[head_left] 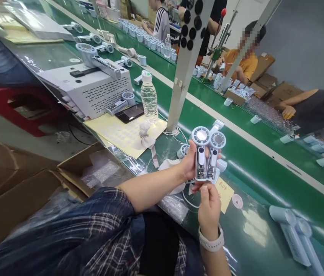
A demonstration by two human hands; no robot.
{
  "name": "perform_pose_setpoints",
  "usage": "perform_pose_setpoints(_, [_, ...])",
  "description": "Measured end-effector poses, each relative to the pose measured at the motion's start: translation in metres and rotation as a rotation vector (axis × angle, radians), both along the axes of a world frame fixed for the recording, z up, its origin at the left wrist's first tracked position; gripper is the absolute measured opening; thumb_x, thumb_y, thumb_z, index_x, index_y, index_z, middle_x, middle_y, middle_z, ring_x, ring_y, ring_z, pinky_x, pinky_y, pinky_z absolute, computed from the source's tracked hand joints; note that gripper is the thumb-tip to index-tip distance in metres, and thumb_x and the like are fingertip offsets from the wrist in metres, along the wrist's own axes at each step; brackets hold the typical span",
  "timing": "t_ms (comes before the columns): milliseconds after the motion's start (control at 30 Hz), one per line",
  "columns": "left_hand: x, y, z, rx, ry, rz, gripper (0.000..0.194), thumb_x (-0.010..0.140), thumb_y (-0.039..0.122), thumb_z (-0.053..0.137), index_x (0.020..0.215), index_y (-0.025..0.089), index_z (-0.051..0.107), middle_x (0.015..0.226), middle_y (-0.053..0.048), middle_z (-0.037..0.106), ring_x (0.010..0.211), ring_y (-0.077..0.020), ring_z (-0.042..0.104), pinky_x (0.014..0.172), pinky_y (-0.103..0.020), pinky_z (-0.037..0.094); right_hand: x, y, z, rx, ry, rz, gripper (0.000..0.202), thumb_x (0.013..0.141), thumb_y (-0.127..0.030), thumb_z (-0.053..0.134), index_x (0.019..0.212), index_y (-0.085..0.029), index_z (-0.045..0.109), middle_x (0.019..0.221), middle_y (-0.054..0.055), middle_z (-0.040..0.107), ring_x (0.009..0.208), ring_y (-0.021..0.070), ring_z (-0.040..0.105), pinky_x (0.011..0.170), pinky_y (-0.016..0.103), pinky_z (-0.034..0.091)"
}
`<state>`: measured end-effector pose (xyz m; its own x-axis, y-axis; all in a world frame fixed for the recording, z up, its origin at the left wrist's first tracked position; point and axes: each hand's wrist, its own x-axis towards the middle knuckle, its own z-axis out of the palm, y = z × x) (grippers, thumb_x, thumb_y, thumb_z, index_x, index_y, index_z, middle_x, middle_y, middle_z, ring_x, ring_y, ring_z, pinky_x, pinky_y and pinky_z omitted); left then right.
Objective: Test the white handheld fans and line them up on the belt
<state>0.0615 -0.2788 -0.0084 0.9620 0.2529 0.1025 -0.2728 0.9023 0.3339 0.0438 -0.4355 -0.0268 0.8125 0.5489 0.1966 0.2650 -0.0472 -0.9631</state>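
Note:
Two pale blue handheld fans are held side by side, the left fan (pixel 201 163) and the right fan (pixel 212 165), round heads up, with circuit parts showing in their handles. My left hand (pixel 190 161) is wrapped round them from the left and behind. Just below the handle ends is my right hand (pixel 208 197), its fingers closed in a pinch at the bottom; what it pinches, if anything, is hidden. A white watch (pixel 212 239) is on my right wrist. More pale blue parts lie partly hidden behind the held fans.
A metal post (pixel 182 80) rises beyond my hands. A water bottle (pixel 149 97) and a phone (pixel 130 112) stand near a white box (pixel 101 92). Two fans (pixel 294 234) lie at the right. Beside my right hand is a yellow note (pixel 225 193). Several people work across the green belt (pixel 251 157).

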Motion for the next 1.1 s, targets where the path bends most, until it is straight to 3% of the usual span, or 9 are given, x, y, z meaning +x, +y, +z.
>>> perform_pose_setpoints(100, [-0.001, -0.001, 0.001, 0.079, -0.028, -0.017, 0.078, 0.046, 0.088, 0.079, 0.064, 0.015, 0.06, 0.113, -0.016, 0.075, 0.107, -0.0341, 0.073, 0.085, -0.043, 0.062, 0.002, -0.001, -0.001, 0.027, 0.157, -0.062, 0.045, 0.096, -0.057, 0.064, 0.07, -0.021, 0.057, 0.056, -0.003, 0.058, 0.052, 0.0145, 0.058, 0.057, 0.029, 0.048])
perform_pose_setpoints(300, [-0.002, -0.01, -0.002, 0.194, -0.039, 0.091, 0.08, 0.045, 0.092, 0.076, 0.063, 0.015, 0.061, 0.108, -0.016, 0.075, 0.109, -0.0374, 0.073, 0.086, -0.045, 0.062, -0.005, 0.003, -0.006, 0.212, 0.42, -0.116, 0.049, 0.09, -0.06, 0.07, 0.068, -0.022, 0.047, 0.048, -0.01, 0.044, 0.035, 0.0071, 0.041, 0.037, 0.02, 0.032])
perform_pose_setpoints(533, [-0.001, -0.01, -0.003, 0.214, -0.033, 0.065, 0.08, 0.045, 0.092, 0.077, 0.063, 0.015, 0.061, 0.105, -0.016, 0.076, 0.107, -0.0366, 0.074, 0.083, -0.042, 0.063, -0.001, -0.004, -0.008, 0.138, 0.417, -0.105, 0.042, 0.089, -0.058, 0.073, 0.079, -0.02, 0.059, 0.049, -0.009, 0.05, 0.037, 0.0093, 0.05, 0.038, 0.02, 0.039])
perform_pose_setpoints(733, [-0.002, -0.012, -0.003, 0.257, -0.037, 0.142, 0.08, 0.045, 0.093, 0.076, 0.062, 0.016, 0.063, 0.107, -0.014, 0.076, 0.109, -0.0364, 0.073, 0.082, -0.041, 0.063, -0.003, 0.005, -0.005, 0.244, 0.448, -0.122, 0.052, 0.084, -0.064, 0.074, 0.066, -0.022, 0.049, 0.045, -0.01, 0.045, 0.033, 0.0069, 0.042, 0.034, 0.019, 0.031])
perform_pose_setpoints(967, [0.0, -0.011, -0.008, 0.268, -0.041, 0.065, 0.081, 0.048, 0.094, 0.073, 0.063, 0.015, 0.062, 0.105, -0.015, 0.076, 0.102, -0.0335, 0.076, 0.076, -0.037, 0.063, 0.015, -0.021, 0.002, 0.007, 0.392, 0.003, 0.045, 0.086, -0.059, 0.075, 0.071, -0.019, 0.061, 0.047, -0.006, 0.054, 0.038, 0.0103, 0.052, 0.042, 0.022, 0.041])
perform_pose_setpoints(1100, [0.0, -0.011, -0.008, 0.268, -0.024, 0.079, 0.081, 0.047, 0.094, 0.074, 0.064, 0.016, 0.062, 0.107, -0.014, 0.076, 0.105, -0.0343, 0.075, 0.084, -0.041, 0.063, 0.012, -0.015, 0.001, 0.101, 0.463, 0.001, 0.046, 0.083, -0.059, 0.078, 0.068, -0.02, 0.057, 0.045, -0.008, 0.05, 0.035, 0.0088, 0.046, 0.037, 0.021, 0.034])
